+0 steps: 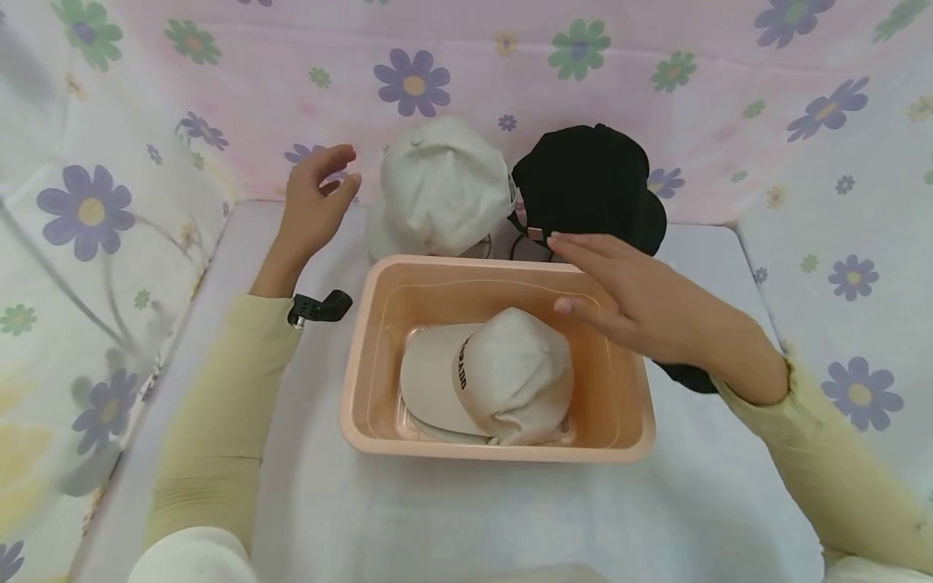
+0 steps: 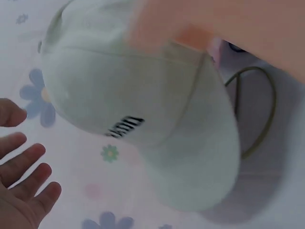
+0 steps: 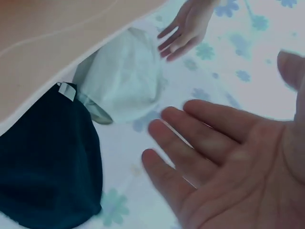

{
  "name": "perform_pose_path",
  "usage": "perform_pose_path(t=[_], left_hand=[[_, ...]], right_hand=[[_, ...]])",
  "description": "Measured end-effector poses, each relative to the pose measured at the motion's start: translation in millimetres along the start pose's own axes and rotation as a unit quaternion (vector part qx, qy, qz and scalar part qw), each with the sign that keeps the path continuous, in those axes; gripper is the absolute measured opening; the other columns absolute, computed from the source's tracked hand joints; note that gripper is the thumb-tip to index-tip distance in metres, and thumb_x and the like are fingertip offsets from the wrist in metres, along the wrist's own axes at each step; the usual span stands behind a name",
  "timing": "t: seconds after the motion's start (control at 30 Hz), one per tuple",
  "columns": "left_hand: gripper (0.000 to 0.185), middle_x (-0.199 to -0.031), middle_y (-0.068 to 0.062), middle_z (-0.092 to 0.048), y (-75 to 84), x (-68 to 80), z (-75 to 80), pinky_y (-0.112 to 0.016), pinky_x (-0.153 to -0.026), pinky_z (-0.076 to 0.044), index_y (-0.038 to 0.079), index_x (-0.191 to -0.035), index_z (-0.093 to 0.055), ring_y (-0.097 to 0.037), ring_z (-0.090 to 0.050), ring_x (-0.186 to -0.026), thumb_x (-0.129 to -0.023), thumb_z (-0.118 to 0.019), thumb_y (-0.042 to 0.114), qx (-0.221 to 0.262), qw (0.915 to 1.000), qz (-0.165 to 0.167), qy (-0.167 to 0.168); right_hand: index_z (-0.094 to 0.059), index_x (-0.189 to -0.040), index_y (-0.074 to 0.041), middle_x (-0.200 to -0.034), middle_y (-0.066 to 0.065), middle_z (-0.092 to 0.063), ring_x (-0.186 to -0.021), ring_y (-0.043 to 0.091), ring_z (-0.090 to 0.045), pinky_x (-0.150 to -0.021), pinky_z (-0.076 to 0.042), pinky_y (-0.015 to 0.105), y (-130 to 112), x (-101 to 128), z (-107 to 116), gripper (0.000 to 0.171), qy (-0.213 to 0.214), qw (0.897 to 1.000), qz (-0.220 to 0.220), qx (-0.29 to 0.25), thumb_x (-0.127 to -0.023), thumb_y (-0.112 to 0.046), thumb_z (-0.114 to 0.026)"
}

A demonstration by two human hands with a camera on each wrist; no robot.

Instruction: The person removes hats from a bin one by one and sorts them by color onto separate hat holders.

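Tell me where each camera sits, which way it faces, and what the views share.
Head: above, looking forward and down at the peach tub holding a cream cap; both arms show.
Left wrist: by the open left hand, facing the white cap.
Right wrist: behind the open right hand, facing the black cap.
All share the white cap.

One cap [image 1: 496, 376] lies in the tub [image 1: 379, 324]; two more caps [image 1: 437, 190] [image 1: 590, 186] sit side by side behind it.
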State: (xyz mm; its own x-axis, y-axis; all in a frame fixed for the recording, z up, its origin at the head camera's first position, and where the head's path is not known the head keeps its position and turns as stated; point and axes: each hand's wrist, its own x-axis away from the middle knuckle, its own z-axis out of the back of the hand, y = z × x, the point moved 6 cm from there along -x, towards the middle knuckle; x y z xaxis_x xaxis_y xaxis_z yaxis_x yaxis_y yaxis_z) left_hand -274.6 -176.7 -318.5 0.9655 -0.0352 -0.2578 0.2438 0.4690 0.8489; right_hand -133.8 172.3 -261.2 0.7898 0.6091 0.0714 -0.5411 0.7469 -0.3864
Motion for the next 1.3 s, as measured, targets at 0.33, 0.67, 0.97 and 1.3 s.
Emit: perform_pose_path(t=[0.33, 0.67, 0.97, 1.3], left_hand=[[0.065, -0.152, -0.028, -0.045, -75.0, 35.2, -20.2, -0.044, -0.112, -0.044, -0.007, -0.158, -0.023, -0.039, -0.049, -0.139, -0.105, -0.053, 0.016, 0.088, 0.9788, 0.181, -0.037], [0.057, -0.156, -0.025, -0.041, -111.3, 64.9, -52.3, -0.018, -0.085, -0.057, -0.006, -0.156, -0.029, -0.015, -0.07, -0.11, -0.107, -0.05, 0.016, 0.313, 0.8752, 0.367, -0.037], [0.042, -0.113, -0.005, -0.057, -114.1, 71.5, -55.6, -0.019, -0.074, -0.058, 0.001, -0.146, -0.04, -0.006, -0.066, -0.09, -0.107, -0.051, 0.013, 0.44, 0.7986, 0.41, 0.02], [0.058, -0.128, -0.004, -0.052, -112.0, 60.5, -61.4, -0.018, -0.084, -0.057, 0.006, -0.159, -0.028, -0.013, -0.057, -0.115, -0.107, -0.051, 0.017, 0.48, 0.8052, 0.349, -0.016]], right_hand=[[-0.04, -0.154, 0.0, -0.156, 0.018, -0.043, -0.142, 0.033, -0.045, -0.116, -0.04, 0.047, 26, -114, 11, 0.057, 0.082, 0.98, -0.037, -0.177, -0.106, -0.028, -0.055], [-0.05, -0.084, -0.003, -0.067, 0.004, -0.038, -0.062, 0.02, -0.044, -0.061, -0.036, 0.031, 39, -156, 3, 0.043, 0.056, 0.967, -0.114, -0.22, -0.107, -0.04, -0.049], [-0.059, -0.133, 0.002, -0.097, 0.008, -0.051, -0.091, 0.021, -0.051, -0.083, -0.045, 0.033, 43, -165, 5, 0.055, 0.018, 0.94, -0.208, -0.271, -0.107, -0.045, -0.045], [-0.059, -0.137, 0.004, -0.131, 0.011, -0.06, -0.11, 0.019, -0.062, -0.109, -0.048, 0.034, 58, -175, 2, 0.05, 0.04, 0.895, -0.233, -0.378, -0.108, -0.035, -0.048]])
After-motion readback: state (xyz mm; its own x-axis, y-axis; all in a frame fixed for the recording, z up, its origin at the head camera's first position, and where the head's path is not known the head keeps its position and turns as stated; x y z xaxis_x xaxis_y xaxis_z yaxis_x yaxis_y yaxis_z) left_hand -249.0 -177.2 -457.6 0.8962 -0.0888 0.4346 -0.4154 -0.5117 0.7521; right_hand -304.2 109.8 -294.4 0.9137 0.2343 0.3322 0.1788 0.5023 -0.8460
